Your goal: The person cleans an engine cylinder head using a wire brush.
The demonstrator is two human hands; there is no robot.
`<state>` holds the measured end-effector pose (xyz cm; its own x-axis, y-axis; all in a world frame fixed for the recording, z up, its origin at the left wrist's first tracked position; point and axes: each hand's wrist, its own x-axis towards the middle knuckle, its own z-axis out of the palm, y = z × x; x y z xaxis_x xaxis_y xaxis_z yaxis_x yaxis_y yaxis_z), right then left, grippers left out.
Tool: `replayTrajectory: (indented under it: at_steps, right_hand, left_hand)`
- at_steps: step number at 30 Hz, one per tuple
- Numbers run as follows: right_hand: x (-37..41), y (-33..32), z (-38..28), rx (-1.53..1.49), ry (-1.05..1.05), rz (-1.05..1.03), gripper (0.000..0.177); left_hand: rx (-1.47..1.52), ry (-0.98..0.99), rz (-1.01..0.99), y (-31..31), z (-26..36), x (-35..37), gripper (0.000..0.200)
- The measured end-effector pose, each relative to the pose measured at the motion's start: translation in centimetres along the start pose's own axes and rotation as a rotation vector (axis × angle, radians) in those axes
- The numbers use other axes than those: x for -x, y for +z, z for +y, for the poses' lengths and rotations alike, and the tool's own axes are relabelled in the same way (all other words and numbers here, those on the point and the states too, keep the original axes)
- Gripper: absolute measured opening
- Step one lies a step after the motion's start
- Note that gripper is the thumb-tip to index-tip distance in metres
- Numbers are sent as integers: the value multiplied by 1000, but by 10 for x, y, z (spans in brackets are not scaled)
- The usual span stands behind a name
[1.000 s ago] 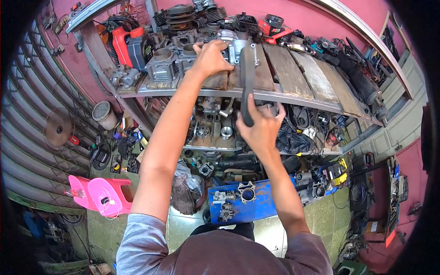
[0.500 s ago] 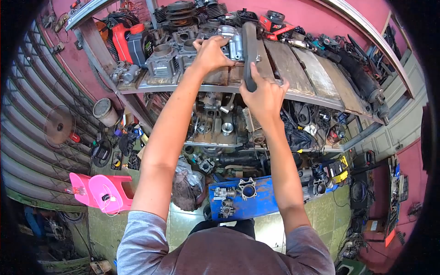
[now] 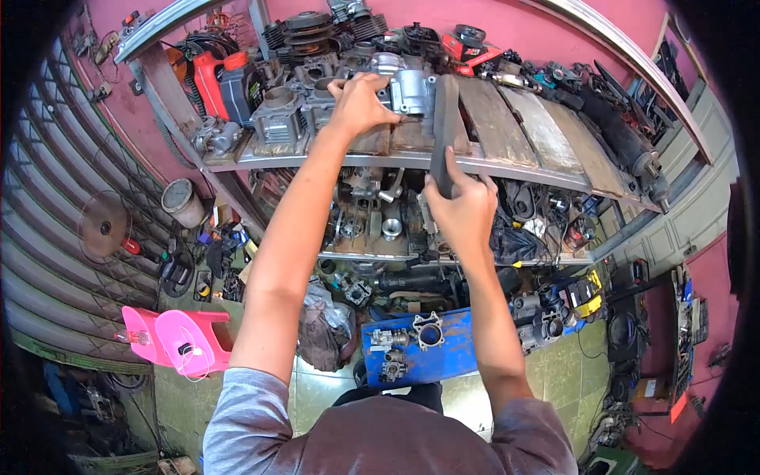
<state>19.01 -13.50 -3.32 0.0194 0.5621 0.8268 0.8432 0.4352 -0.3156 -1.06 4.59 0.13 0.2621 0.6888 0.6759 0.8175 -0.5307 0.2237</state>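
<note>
The lower end of a long, dark, flat-sided bar [image 3: 446, 127] is partly hidden by the right hand [image 3: 465, 207], its thumb and fingers closed around it, beside a smooth silvery metal casting [image 3: 412, 93] on the rough-planked shelf [image 3: 499, 131]. The casting's left edge is steadied by the left hand [image 3: 362, 103], spread, fingertips hard to make out.

A pink wall [image 3: 514, 28] rises behind the metal-framed shelf [image 3: 507, 165]. Slatted grey shutters [image 3: 47, 237] curve along the left side; pale panelled doors [image 3: 673, 226] stand at the right. White light reflects off the greenish tiled floor [image 3: 178, 400], where a bright pink stool [image 3: 190, 340] stands.
</note>
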Motion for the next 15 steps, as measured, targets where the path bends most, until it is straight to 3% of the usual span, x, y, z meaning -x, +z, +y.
replayTrajectory:
  at_steps: [2, 4, 10, 15]
  right_hand:
    - [-12, -3, -5, -106, 71, 1, 52]
    - [-41, 0, -15, -135, 330, -97, 56]
    - [13, 2, -14, -134, 216, -33, 56]
    - [-25, 15, -11, -101, 298, -76, 57]
  left_hand:
    - [0, 6, 2, 6, -4, 5, 84]
    - [-5, -9, 32, 8, -3, 3, 84]
    - [-73, -15, 16, 1, 3, 0, 84]
    - [-58, -38, 58, 7, 12, 9, 84]
